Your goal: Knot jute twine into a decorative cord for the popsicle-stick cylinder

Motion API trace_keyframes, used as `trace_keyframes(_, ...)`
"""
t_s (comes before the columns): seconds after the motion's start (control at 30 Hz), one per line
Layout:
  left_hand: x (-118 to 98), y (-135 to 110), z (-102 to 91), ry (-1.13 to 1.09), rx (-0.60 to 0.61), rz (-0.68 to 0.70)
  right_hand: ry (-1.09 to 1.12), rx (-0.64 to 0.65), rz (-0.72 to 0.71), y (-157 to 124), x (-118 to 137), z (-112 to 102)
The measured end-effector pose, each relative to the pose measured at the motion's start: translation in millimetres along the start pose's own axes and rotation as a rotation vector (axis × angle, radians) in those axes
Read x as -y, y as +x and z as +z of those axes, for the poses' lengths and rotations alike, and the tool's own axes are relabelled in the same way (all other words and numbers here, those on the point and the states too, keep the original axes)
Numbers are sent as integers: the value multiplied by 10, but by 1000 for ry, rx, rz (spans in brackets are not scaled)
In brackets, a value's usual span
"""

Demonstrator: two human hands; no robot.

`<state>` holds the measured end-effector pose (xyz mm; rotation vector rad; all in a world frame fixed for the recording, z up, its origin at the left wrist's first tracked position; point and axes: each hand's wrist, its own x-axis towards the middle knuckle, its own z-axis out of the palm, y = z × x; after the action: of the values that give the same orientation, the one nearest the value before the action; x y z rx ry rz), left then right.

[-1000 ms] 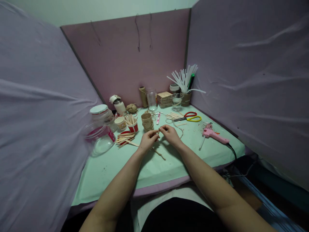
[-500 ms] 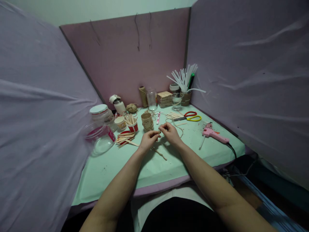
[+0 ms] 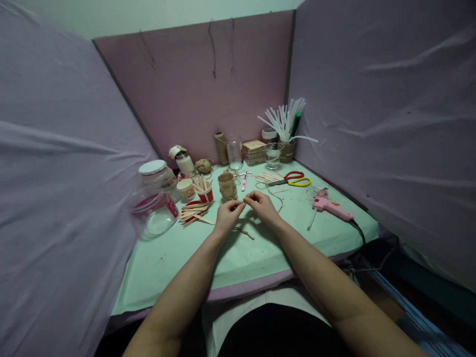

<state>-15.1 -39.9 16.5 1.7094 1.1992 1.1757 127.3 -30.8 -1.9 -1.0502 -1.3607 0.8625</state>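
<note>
My left hand (image 3: 227, 217) and my right hand (image 3: 262, 206) meet fingertip to fingertip over the near middle of the table, each in a pinch on a thin strand of twine (image 3: 246, 233). A loose, knotted-looking end of it pokes out below my left hand. Another length curves away on the right, behind my right hand. The part between the fingertips is mostly hidden. Just beyond my left hand stands a brown cup (image 3: 227, 187) with twine wound about it. A small pink-and-white cutter (image 3: 244, 182) lies behind my hands.
Scissors (image 3: 290, 181) and a pink glue gun (image 3: 330, 206) lie to the right. Wooden sticks (image 3: 194, 212), a red paper cup (image 3: 205, 195) and clear jars (image 3: 158, 223) occupy the left. Along the back are a twine ball (image 3: 203, 166), square wooden pieces (image 3: 255, 153) and white glue sticks (image 3: 283, 121).
My fingertips have drawn closer together around the twine. Its loose end below my left hand has risen slightly and pulled in toward the hand.
</note>
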Motion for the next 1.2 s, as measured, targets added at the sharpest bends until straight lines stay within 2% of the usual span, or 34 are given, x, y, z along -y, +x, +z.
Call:
trace_keyframes(0.23, 40, 7, -17, 47, -79, 53, 3, 19, 32, -12, 16, 16)
trace_keyframes(0.37, 52, 9, -18, 53, -84, 78, 1, 22, 20, -21, 36, 19)
trace_keyframes(0.57, 47, 9, -3, 53, -77, 51, -18, 36, -36, -25, 46, 12)
trace_keyframes(0.93, 78, 39, -12, -60, -84, -31, 16, 101, 57, -12, -14, 32)
trace_keyframes(1.2, 51, 40, -14, -104, -91, -10, -21, 63, 58, -21, 8, 29)
